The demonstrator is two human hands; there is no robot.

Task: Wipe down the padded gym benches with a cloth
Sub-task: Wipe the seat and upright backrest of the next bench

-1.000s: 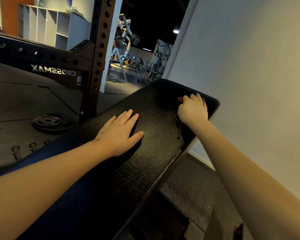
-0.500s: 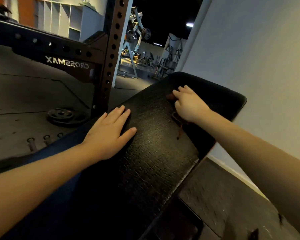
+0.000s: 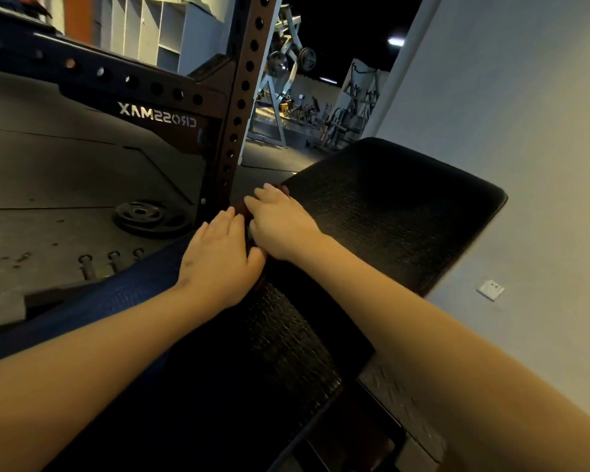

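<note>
A black textured padded bench runs from the lower left up to the right, beside the wall. My right hand lies on the bench's left edge with its fingers curled over a dark reddish cloth, most of which is hidden under the hand. My left hand rests flat on the pad with straight fingers, right beside the right hand and touching it. A blue side panel of the bench shows under my left forearm.
A black perforated rack upright stands close to the bench's left edge. A weight plate lies on the floor by its foot. The pale wall runs along the right. More machines stand in the far room.
My right hand has slid with the cloth from the pad's far right side across to its left edge, ending against my left hand. The view has shifted, showing more of the bench end.
</note>
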